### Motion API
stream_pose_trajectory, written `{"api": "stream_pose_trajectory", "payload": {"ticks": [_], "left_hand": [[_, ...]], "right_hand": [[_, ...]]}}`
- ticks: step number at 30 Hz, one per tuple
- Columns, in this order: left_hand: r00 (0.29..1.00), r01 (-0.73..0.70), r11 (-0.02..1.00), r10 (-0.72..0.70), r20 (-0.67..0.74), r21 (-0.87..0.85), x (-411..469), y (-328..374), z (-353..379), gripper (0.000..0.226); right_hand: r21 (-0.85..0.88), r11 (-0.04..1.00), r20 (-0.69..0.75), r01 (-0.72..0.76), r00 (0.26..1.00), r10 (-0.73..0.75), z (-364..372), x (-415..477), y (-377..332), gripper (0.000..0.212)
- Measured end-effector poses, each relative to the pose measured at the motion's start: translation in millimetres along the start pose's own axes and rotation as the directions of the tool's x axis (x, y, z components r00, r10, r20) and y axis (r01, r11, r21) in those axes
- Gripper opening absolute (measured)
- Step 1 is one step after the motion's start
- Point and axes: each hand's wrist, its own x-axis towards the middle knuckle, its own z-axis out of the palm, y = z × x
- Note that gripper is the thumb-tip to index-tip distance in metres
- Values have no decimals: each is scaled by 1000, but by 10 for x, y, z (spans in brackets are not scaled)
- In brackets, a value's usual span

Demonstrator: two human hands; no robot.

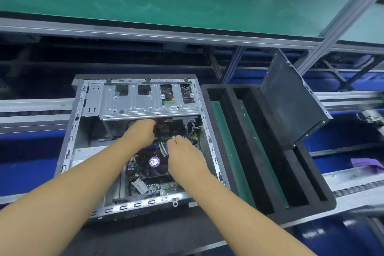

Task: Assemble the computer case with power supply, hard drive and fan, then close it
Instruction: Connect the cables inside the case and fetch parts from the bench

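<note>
Open grey metal computer case (pixel 135 204): flat on the bench, side uncovered, directly beneath both hands.
Left hand (pixel 142 132): inside the case, fingertips hidden under the silver perforated drive cage (pixel 145 100); grip impossible to tell.
Right hand (pixel 184 154): just beside the left, apart from it, fingers curled down at the pale cables (pixel 163 148); grip impossible to tell.
Black cooler fan with round purple sticker (pixel 154 161): between the wrists, by the right hand.
Dark grey flat side panel (pixel 291 97): leaning in a black foam tray (pixel 270 172), right of the case, well apart from both hands.

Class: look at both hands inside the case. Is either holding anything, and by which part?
Left hand: cannot be told; its fingers are hidden under the drive cage. Right hand: curled beside the cables, but a hold is not clear.
</note>
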Motion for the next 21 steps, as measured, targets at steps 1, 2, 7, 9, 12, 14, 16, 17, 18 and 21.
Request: {"api": "stream_pose_trajectory", "payload": {"ticks": [1, 2, 7, 9, 12, 14, 16, 17, 18, 21], "left_hand": [[1000, 12, 999, -13, -16, -52, -64, -31, -15, 26], [999, 14, 996, -17, -31, -91, -130, -56, -27, 32], [984, -139, 970, 113, -135, -199, -521, 121, -111, 30], [977, -209, 954, 196, -81, -212, -664, 293, -140, 25], [976, -194, 951, 212, 50, -242, -767, 430, -146, 24], [981, -188, 930, 196, -5, -316, -801, 410, -130, 22], [984, -172, 875, 128, -125, -452, -852, 347, -119, 19], [984, -152, 831, 75, -162, -536, -877, 300, -115, 18], [984, -125, 788, 21, -176, -603, -912, 249, -117, 17], [977, -52, 750, -97, -187, -660, -1041, 106, -147, 19]], "right_hand": [[50, 998, -41, -40, 998, 42, -55, -37, 32, 40], [92, 992, -76, -85, 993, 92, -103, -71, 60, 39], [243, 947, -181, -208, 950, 255, -181, -227, 45, 33], [277, 927, -181, -253, 934, 309, -164, -272, 69, 32], [164, 949, -97, -271, 952, 289, -117, -277, 127, 33], [157, 954, -82, -254, 960, 269, -113, -239, 114, 31], [239, 933, -73, -270, 953, 295, -132, -178, 77, 31], [309, 906, -51, -289, 946, 319, -156, -143, 56, 32], [382, 874, -22, -302, 942, 335, -183, -109, 27, 31], [506, 821, 31, -264, 957, 288, -249, -34, -89, 31]]}}
